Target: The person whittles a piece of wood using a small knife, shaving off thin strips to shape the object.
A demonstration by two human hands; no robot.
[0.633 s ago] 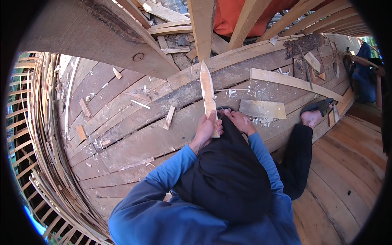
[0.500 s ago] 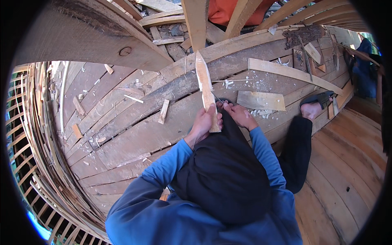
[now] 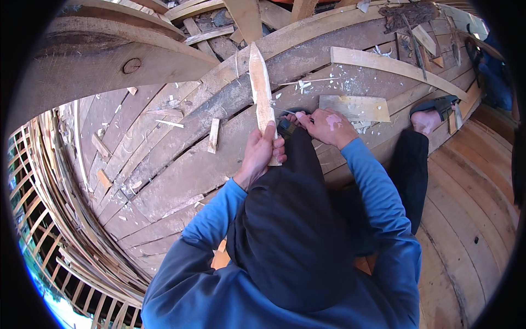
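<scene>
My left hand (image 3: 258, 149) is wrapped round the lower end of a long, flat piece of pale wood (image 3: 260, 88). The piece points away from me and tapers to a tip at its far end. Just to its right, my right hand (image 3: 330, 127) is closed on a small knife, whose thin blade (image 3: 289, 113) shows only in part and reaches toward the wood's right edge. Fingers cover most of the handle. Whether the blade touches the wood, I cannot tell. Both hands are over my bent knee in dark trousers (image 3: 296, 203).
Shavings and offcuts lie scattered over the planked surface (image 3: 181, 153). Beyond my right hand lie a flat board (image 3: 356, 108) and a long curved strip (image 3: 394, 64). A thick beam (image 3: 131, 66) crosses at upper left. Bundled thin strips (image 3: 82, 219) curve along the left. Another person is partly visible far right.
My right hand has moved right, away from the wood, and turned its back upward. The wood and my left hand have shifted slightly left. The whole view has moved with my head.
</scene>
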